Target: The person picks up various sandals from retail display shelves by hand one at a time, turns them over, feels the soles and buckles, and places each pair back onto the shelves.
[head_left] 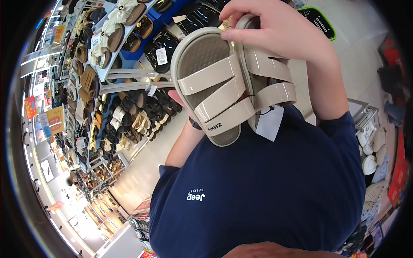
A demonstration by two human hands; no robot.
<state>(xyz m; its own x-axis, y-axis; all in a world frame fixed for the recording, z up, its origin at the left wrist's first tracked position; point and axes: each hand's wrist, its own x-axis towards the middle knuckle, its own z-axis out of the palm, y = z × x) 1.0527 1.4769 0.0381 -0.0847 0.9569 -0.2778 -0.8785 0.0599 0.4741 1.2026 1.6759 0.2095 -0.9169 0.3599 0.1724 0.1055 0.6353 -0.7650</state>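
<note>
A pair of beige slide sandals is held up in front of my chest. The left sandal (pixel 219 88) shows three glossy straps, a textured grey-brown footbed and dark lettering on its lowest strap. Beside it, the other sandal (pixel 269 71) is turned partly on its side. My right hand (pixel 275 32) pinches the pair at their upper ends, thumb over the rim. At the left sandal's outer edge, my left hand (pixel 176 98) shows only in part; the sandal hides most of its fingers. A white tag (pixel 270 124) hangs from a black cord between the sandals.
Tiered racks (pixel 124 86) full of sandals line the left side. A green-rimmed black basket (pixel 318 21) is at the upper right. White footwear (pixel 369 148) sits on a display at the right. Pale tiled floor (pixel 144 165) runs below the racks.
</note>
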